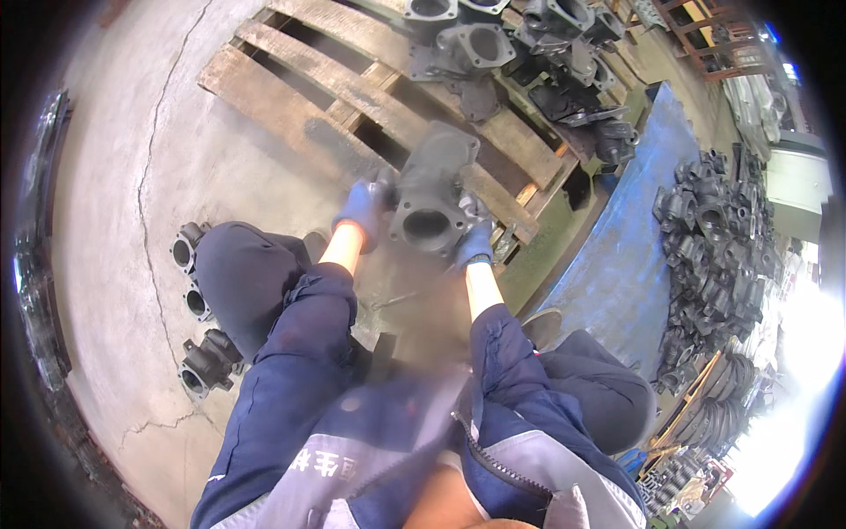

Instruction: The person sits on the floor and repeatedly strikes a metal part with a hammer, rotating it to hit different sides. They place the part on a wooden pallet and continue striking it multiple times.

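A dark grey cast metal pipe fitting (pixel 438 167) with a square bolt flange and a round bore is held up between my two hands. My left hand (pixel 362 210), in a blue and grey work glove, is closed against its left side. On its right side my right hand (pixel 475 231), gloved the same way, grips near the flange corner. The flange end with the open bore faces me. Behind the fitting lies a wooden pallet (pixel 344 53), and its far right part bears several similar dark castings (pixel 480 46).
Several castings (pixel 208 361) stand on the concrete floor (pixel 115 176) beside my left knee. To the right is a blue metal panel (pixel 608 256), with a large heap of dark castings (pixel 712 247) beyond it. A crack runs along the floor at left.
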Available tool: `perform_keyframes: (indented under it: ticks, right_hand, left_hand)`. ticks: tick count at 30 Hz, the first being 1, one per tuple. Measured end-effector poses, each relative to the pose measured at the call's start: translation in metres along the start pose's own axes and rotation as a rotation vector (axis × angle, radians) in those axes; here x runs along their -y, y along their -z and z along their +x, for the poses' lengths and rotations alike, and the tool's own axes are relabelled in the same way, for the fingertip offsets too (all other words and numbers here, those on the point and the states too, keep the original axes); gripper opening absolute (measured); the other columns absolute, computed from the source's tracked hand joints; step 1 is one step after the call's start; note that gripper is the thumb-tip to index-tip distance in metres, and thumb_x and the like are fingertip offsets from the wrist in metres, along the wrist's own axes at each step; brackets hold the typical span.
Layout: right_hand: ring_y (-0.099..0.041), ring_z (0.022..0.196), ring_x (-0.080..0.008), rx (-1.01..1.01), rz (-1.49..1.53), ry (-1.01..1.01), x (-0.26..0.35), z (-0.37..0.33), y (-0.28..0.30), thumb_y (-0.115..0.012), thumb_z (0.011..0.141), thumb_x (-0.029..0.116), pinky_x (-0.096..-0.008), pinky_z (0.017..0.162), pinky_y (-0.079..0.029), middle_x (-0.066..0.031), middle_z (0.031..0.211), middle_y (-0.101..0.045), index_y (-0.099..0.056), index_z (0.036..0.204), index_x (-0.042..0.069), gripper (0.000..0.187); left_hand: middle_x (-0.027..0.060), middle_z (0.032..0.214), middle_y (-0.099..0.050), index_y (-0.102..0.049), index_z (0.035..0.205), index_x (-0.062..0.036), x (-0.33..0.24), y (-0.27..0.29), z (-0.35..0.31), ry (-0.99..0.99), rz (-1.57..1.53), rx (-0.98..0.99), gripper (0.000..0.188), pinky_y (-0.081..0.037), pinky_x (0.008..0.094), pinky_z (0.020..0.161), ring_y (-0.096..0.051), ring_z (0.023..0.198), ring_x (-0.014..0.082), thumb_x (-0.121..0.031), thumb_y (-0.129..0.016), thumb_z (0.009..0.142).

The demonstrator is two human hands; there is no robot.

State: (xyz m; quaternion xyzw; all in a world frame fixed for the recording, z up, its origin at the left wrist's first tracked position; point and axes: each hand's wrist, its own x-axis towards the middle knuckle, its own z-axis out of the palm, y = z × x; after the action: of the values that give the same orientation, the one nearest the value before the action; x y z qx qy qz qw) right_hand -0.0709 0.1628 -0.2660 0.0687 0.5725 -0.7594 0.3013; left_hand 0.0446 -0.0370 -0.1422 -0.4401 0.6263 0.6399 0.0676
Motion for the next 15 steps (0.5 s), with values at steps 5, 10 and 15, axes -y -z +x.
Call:
perform_keyframes:
  ticks: [5,10,15]
  right_hand:
    - [-0.050,0.071,-0.0078,-0.126,-0.257,0.309,0.114,-0.023,-0.040,-0.059,0.101,0.026,-0.0254,0.063,-0.042,0.0076,0.083,-0.057,-0.065,0.091,0.009,0.021]
    - [-0.040,0.062,-0.0050,-0.208,-0.236,0.452,0.198,-0.064,-0.069,-0.059,0.101,0.031,-0.0270,0.053,-0.033,0.0103,0.073,-0.047,-0.057,0.078,0.015,0.028]
    - [-0.050,0.069,-0.0134,-0.241,-0.365,0.604,0.206,-0.091,-0.052,-0.058,0.098,0.024,-0.0306,0.060,-0.042,-0.0010,0.082,-0.055,-0.058,0.096,0.007,0.017]
  left_hand:
    - [0.0019,0.105,-0.062,-0.059,0.126,-0.0030,-0.060,0.002,-0.010,-0.145,-0.269,0.127,0.062,-0.048,0.0309,0.080,-0.056,0.090,0.0148,-0.056,-0.057,0.095]
    - [0.0161,0.137,-0.055,-0.045,0.141,-0.0010,-0.122,0.023,-0.040,-0.616,0.070,0.144,0.050,-0.047,0.0361,0.100,-0.057,0.121,0.0278,-0.032,-0.049,0.102]
    - [0.0254,0.146,-0.045,-0.032,0.149,0.0024,-0.138,0.041,-0.075,-0.960,0.795,0.083,0.069,-0.044,0.0398,0.106,-0.052,0.128,0.0372,-0.009,-0.063,0.088]
